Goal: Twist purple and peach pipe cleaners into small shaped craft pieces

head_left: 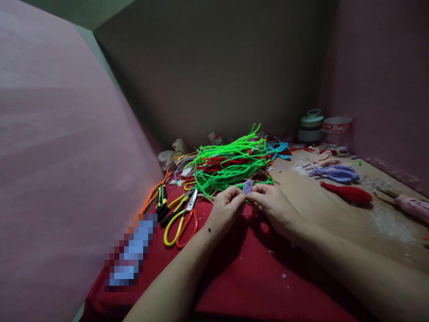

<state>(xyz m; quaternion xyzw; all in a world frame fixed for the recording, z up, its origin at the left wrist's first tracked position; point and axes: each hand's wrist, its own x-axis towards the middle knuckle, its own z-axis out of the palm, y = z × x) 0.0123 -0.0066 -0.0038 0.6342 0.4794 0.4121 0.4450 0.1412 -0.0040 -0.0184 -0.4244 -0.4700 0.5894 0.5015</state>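
Note:
A small loop of purple pipe cleaner (247,186) stands up between my two hands over the red cloth. My left hand (228,208) pinches it from the left side, and my right hand (270,203) grips it from the right, with fingertips nearly meeting. Its lower end is hidden by my fingers. Just behind my hands lies a big heap of green pipe cleaners (231,156), with red ones among them. Left of my left hand rest scissors (182,223) with one yellow and one red handle.
Black-and-yellow pliers (176,208) and a utility knife (161,199) lie beside the scissors. Purple pipe-cleaner loops (338,173), a red bundle (348,192) and a pink tool (412,206) lie on the right. A lidded pot (311,127) stands at the back, near the wall.

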